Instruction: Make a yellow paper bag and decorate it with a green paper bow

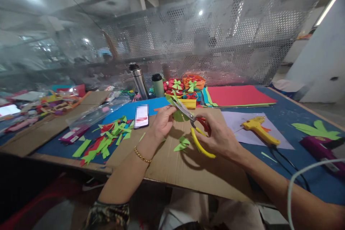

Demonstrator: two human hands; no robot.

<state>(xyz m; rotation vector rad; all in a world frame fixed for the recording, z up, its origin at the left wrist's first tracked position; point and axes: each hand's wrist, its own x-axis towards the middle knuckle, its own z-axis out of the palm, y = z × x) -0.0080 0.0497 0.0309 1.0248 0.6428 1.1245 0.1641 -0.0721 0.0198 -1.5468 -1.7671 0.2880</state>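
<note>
the left hand (pixel 163 124) pinches lime-green cut paper (pixel 169 99) between closed fingertips; the right hand (pixel 219 133), half curled, grips metal scissors (pixel 185 109) with red and yellow handles. the blades lie close beside the left fingertips, so a slip could nick them. thin paper could bend, skewing a cut; a sleeve-side brush could scatter green scraps (pixel 182 146) between the wrists.

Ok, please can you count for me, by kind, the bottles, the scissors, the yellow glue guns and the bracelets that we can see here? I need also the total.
Bottles: 2 (steel bottle, green bottle)
Scissors: 1 pair
Yellow glue gun: 1
Bracelet: 1
Total: 5
</note>
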